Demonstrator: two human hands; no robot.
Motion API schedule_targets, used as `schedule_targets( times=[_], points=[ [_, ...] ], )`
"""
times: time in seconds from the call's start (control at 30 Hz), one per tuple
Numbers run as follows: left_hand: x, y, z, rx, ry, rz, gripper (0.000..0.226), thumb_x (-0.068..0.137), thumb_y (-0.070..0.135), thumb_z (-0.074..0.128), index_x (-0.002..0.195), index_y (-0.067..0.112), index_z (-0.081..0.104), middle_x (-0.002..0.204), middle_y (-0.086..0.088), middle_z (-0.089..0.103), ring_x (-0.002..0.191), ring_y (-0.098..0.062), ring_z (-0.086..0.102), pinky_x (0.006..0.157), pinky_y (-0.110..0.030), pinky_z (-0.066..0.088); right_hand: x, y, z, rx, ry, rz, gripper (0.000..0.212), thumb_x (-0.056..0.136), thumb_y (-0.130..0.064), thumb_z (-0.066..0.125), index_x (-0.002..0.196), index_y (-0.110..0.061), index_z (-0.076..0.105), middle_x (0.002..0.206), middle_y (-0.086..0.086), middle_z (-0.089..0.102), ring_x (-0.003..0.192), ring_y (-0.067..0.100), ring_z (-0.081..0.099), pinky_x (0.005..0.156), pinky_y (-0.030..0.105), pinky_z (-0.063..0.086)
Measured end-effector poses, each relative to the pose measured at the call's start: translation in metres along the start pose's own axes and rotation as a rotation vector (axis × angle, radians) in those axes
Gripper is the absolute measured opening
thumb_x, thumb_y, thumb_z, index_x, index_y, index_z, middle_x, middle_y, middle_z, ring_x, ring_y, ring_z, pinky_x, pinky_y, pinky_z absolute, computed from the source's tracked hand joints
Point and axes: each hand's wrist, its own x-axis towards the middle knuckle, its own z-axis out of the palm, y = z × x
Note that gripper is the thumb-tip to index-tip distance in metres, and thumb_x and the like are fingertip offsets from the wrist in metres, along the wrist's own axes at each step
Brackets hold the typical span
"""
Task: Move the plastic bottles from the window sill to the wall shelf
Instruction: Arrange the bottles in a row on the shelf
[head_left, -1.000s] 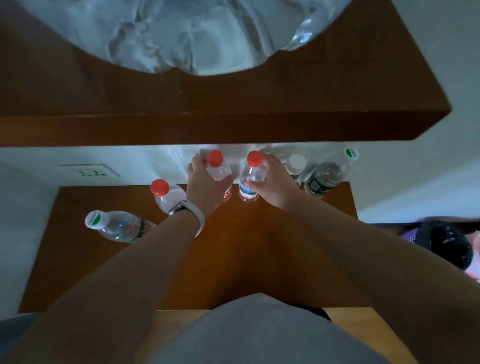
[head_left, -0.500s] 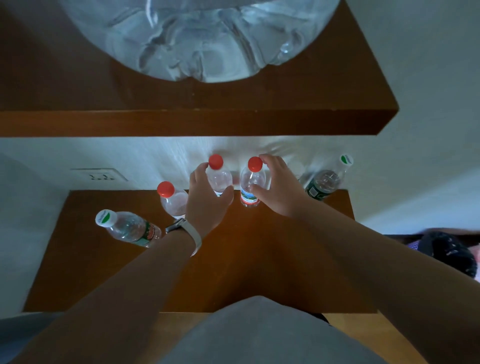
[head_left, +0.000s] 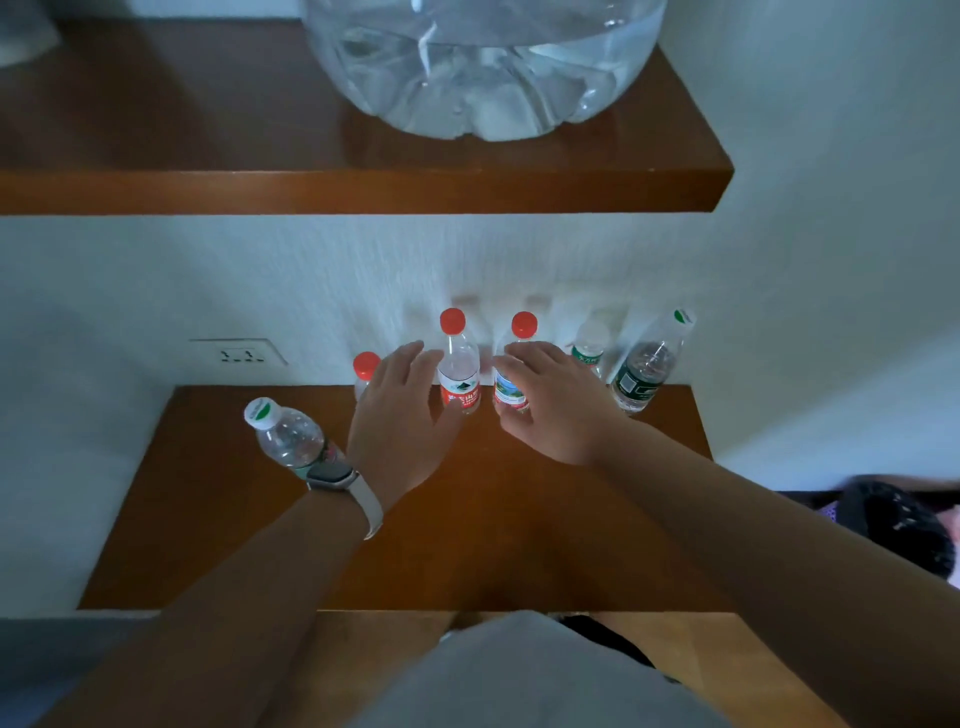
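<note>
Two brown wall shelves fill the view. The upper shelf (head_left: 363, 192) carries a large clear water jug (head_left: 483, 67) toward 12 o'clock. On the lower shelf (head_left: 395, 519) six plastic bottles stand, most of them in a row along the wall. We see the left hand (head_left: 400, 415) with its fingers straight and released, just beside the red-label bottle (head_left: 458, 374), which stands at its 2 o'clock. The right hand (head_left: 556, 405) is likewise released; its straight fingers lie against the blue-label bottle (head_left: 511, 389) at its 10 o'clock. A dark-label bottle (head_left: 644, 369) stands at the row's 3 o'clock end, with a small green-label bottle (head_left: 589, 348) between it and the right hand. A red-capped bottle (head_left: 365, 366) shows partly behind the left hand, and a white-capped bottle (head_left: 288, 439) stands apart at 9 o'clock. A watch (head_left: 332, 475) sits on the left wrist; a wall socket (head_left: 239, 356) lies at 10 o'clock.
</note>
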Motion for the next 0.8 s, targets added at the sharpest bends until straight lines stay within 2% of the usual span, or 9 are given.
schedule_targets(
  times=[0.07,0.23,0.33,0.43,0.57,0.67,0.8],
  points=[
    [-0.012,-0.007,-0.005,0.042,0.011,0.013,0.054,0.092,0.044,0.055,0.137,0.015,0.051,0.147,-0.008,0.049,0.137,-0.030,0.043,0.106,-0.053,0.041,-0.002,-0.011,0.002,-0.001,-0.020,-0.001,0.051,0.089,-0.037,0.060,0.134,-0.012,0.053,0.137,0.007,0.054,0.129,0.028,0.046,0.100,0.045,0.042],
    [-0.040,-0.037,-0.018,0.107,0.000,-0.107,0.053,0.092,0.041,0.061,0.139,0.018,0.051,0.150,-0.007,0.046,0.139,-0.030,0.040,0.111,-0.054,0.039,0.003,-0.038,0.012,-0.020,-0.070,-0.046,0.053,0.093,-0.043,0.052,0.138,-0.016,0.049,0.143,0.005,0.049,0.134,0.026,0.042,0.105,0.046,0.039],
    [-0.056,-0.059,-0.028,0.109,0.020,-0.140,0.051,0.091,0.044,0.055,0.136,0.019,0.054,0.147,-0.005,0.049,0.139,-0.030,0.041,0.111,-0.055,0.037,0.011,-0.052,0.018,-0.023,-0.074,-0.069,0.052,0.094,-0.046,0.050,0.136,-0.016,0.050,0.142,0.005,0.050,0.133,0.026,0.044,0.103,0.047,0.044],
    [-0.071,-0.083,-0.037,0.129,0.017,-0.224,0.053,0.093,0.042,0.057,0.142,0.023,0.048,0.155,-0.004,0.040,0.144,-0.029,0.034,0.114,-0.054,0.034,0.023,-0.064,0.023,-0.019,-0.090,-0.076,0.054,0.095,-0.046,0.048,0.139,-0.015,0.047,0.144,0.006,0.049,0.135,0.027,0.042,0.105,0.049,0.043],
    [-0.087,-0.113,-0.051,0.229,0.045,-0.222,0.056,0.092,0.049,0.048,0.142,0.023,0.046,0.157,-0.007,0.038,0.146,-0.031,0.032,0.115,-0.054,0.031,0.041,-0.080,0.030,-0.028,-0.104,-0.095,0.056,0.096,-0.046,0.048,0.144,-0.017,0.042,0.145,0.003,0.047,0.136,0.025,0.039,0.107,0.041,0.037],
    [-0.094,-0.134,-0.058,0.292,0.014,-0.266,0.057,0.095,0.045,0.054,0.146,0.025,0.042,0.160,-0.007,0.033,0.149,-0.029,0.025,0.117,-0.051,0.023,0.053,-0.090,0.035,-0.015,-0.121,-0.112,0.056,0.096,-0.046,0.048,0.145,-0.018,0.041,0.146,0.003,0.046,0.136,0.025,0.039,0.108,0.042,0.037],
    [-0.096,-0.151,-0.059,0.311,0.004,-0.338,0.059,0.096,0.047,0.052,0.149,0.025,0.038,0.162,-0.005,0.028,0.150,-0.027,0.022,0.117,-0.049,0.025,0.066,-0.100,0.046,0.050,-0.094,-0.067,0.057,0.096,-0.046,0.049,0.144,-0.017,0.041,0.145,0.002,0.047,0.135,0.023,0.041,0.109,0.040,0.038]
  ],
)
